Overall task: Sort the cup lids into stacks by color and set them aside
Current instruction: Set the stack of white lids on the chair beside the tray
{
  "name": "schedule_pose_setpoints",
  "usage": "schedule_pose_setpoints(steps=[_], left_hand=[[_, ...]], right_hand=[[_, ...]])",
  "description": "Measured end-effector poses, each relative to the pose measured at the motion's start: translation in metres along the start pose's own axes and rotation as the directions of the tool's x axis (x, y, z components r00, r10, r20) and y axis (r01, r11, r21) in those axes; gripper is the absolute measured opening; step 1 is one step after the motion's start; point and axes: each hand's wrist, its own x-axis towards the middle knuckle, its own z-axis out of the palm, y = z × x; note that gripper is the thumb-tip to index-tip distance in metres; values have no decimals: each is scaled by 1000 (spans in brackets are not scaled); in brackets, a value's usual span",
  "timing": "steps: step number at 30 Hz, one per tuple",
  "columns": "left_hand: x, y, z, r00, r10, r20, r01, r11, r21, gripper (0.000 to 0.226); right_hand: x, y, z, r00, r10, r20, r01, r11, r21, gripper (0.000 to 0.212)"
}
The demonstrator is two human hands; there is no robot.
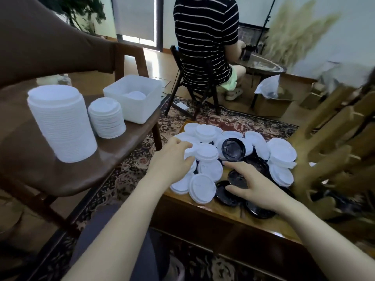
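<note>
A loose heap of white cup lids (pixel 209 168) and black cup lids (pixel 233 149) covers the low wooden table (pixel 219 211) in front of me. My left hand (pixel 172 161) grips a white lid at the heap's left edge, thumb and fingers curled round its rim. My right hand (pixel 253 183) lies spread over a black lid (pixel 236 178), thumb and forefinger at its rim. On the chair seat to the left stand a tall stack of white lids (pixel 60 122) and a shorter stack of white lids (pixel 106 118).
A white plastic tub (pixel 134 98) sits behind the stacks on the brown chair (pixel 85 171). A wooden branched stand (pixel 332 151) rises at the table's right. A person in a striped shirt sits on a dark chair (pixel 194 82) beyond, over a patterned rug (pixel 134 163).
</note>
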Motion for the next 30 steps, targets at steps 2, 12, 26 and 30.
schedule_pose_setpoints(steps=[2,12,26,30], left_hand=[[11,4,6,1000,5,27,-6,1000,31,45],[26,-26,17,982,-77,173,69,996,52,48],[36,-24,23,985,-88,146,114,978,-174,40],[37,-9,39,973,-74,217,171,865,-473,43]], right_hand=[[-4,8,9,1000,-1,10,1,999,-52,71],[29,17,57,991,-94,98,116,961,-252,94],[50,20,71,984,-174,-39,163,965,-206,87],[43,14,44,992,-60,-115,70,994,85,84]])
